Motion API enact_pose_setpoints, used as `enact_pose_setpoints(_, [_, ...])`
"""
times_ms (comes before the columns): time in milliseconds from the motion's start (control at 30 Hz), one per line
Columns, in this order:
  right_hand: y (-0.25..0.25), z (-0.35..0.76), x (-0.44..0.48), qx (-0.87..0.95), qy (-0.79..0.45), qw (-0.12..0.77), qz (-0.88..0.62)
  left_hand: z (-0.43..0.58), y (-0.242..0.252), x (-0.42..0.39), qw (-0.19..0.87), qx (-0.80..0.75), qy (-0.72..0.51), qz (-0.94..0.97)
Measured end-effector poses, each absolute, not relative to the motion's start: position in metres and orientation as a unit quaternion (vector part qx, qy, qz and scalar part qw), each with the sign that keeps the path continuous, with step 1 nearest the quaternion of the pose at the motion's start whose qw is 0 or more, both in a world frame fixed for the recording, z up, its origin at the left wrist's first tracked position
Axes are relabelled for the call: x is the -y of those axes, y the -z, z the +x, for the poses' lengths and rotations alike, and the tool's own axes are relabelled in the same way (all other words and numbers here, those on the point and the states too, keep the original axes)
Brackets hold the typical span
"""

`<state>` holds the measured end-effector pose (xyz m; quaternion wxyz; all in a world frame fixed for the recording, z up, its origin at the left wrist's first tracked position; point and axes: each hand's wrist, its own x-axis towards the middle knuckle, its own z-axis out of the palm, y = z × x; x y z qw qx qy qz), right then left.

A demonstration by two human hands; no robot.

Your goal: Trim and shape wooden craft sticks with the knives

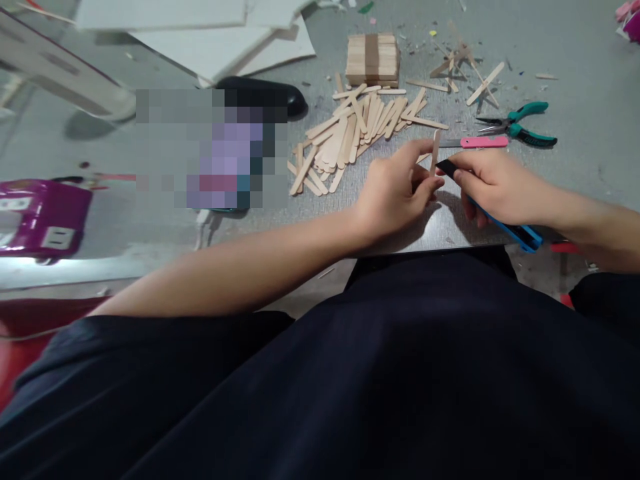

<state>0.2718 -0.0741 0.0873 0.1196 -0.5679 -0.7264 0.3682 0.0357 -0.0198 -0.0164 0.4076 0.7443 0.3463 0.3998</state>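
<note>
Near the table's front edge, my left hand [397,190] pinches a wooden craft stick [435,152] and holds it upright. My right hand [493,183] is closed around a blue utility knife [525,235], whose black blade [445,168] points left and lies against or very close to the stick's lower part. Whether the blade cuts into the wood cannot be made out. Just beyond my hands lies a pink-handled blade tool [484,142]. Left of them spreads a loose pile of craft sticks [345,137].
Behind the pile sits a banded bundle of sticks [373,60]. Green-handled pliers [520,125] lie at the right, below stick scraps [463,63]. Further left are a blurred-out device [225,160], a black case [295,100], white boards [170,15] and a purple box [47,217].
</note>
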Motion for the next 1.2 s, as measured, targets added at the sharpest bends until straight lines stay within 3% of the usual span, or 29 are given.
enact_pose_setpoints(100, [-0.088,0.27,0.073,0.715,-0.389,0.123,-0.567,0.034,0.016,0.022,0.406,-0.357,-0.388,0.747])
enact_pose_setpoints(333, [-0.09,0.275,0.07,0.71,-0.435,0.171,-0.527,0.038,0.006,0.02,0.513,-0.343,-0.399,0.678])
enact_pose_setpoints(1200, [-0.073,0.275,0.072,0.736,-0.365,0.184,-0.539,0.039,0.015,0.019,0.483,-0.349,-0.409,0.691])
